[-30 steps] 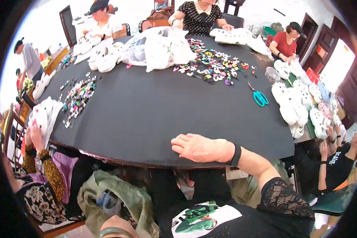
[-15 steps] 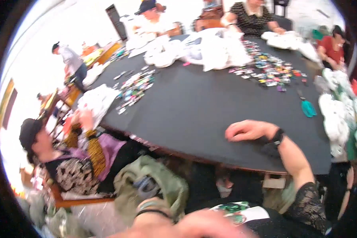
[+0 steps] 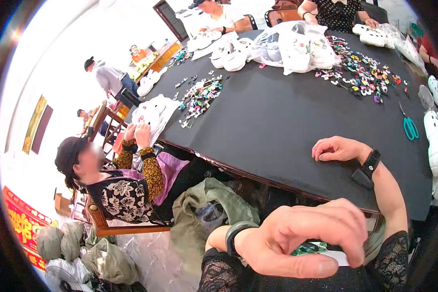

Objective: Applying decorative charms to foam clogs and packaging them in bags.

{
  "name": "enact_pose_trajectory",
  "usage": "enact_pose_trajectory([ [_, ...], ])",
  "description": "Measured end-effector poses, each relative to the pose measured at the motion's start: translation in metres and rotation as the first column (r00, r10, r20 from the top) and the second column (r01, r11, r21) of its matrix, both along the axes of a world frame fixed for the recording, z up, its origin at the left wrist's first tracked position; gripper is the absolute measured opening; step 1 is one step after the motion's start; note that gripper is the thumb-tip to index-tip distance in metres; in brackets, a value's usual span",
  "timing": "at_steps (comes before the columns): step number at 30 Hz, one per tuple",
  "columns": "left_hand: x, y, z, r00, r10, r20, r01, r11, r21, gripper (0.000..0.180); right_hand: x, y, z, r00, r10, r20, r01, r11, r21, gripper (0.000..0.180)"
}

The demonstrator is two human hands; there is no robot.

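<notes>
small glossy multicoloured pieces, loose heap, far left on smooth black surface; rumpled green cloth sack, near; left hand beside it, raised, fingers arched, thumb apart; right hand resting, loosely curled, grip unclear; teal-looped scissors farther right.

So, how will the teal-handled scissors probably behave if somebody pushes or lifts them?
The teal-handled scissors should probably stay stiff: handles and blades look solid. Lying flat on the black table, they would likely slide, not roll. Their wide handles may make that end heavier than the thin blades.
</notes>
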State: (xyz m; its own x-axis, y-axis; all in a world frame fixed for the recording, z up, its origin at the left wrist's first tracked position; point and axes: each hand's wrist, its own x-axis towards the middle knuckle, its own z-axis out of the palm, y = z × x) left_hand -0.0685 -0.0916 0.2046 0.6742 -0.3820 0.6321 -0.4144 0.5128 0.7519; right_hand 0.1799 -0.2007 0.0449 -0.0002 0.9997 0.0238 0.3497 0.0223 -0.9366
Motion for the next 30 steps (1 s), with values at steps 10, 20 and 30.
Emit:
enact_pose_trajectory([
  [10,-0.035,0.040,-0.050,0.748,0.628,-0.213,-0.367,0.659,0.656,0.018,-0.027,-0.011,0.024,0.946,-0.230,0.228,0.201,0.969,0.143,0.013],
  [20,-0.270,0.202,-0.363,0.471,0.848,0.243,-0.076,-0.235,0.969,0.031,-0.098,-0.011,0.111,0.779,0.171,0.603,-0.448,0.825,0.345,0.018],
  [30,-0.266,0.101,-0.397,-0.191,0.935,-0.300,-0.325,0.228,0.918,0.031,-0.038,0.065,-0.006,0.970,-0.208,-0.124,0.188,0.970,-0.152,0.012],
])
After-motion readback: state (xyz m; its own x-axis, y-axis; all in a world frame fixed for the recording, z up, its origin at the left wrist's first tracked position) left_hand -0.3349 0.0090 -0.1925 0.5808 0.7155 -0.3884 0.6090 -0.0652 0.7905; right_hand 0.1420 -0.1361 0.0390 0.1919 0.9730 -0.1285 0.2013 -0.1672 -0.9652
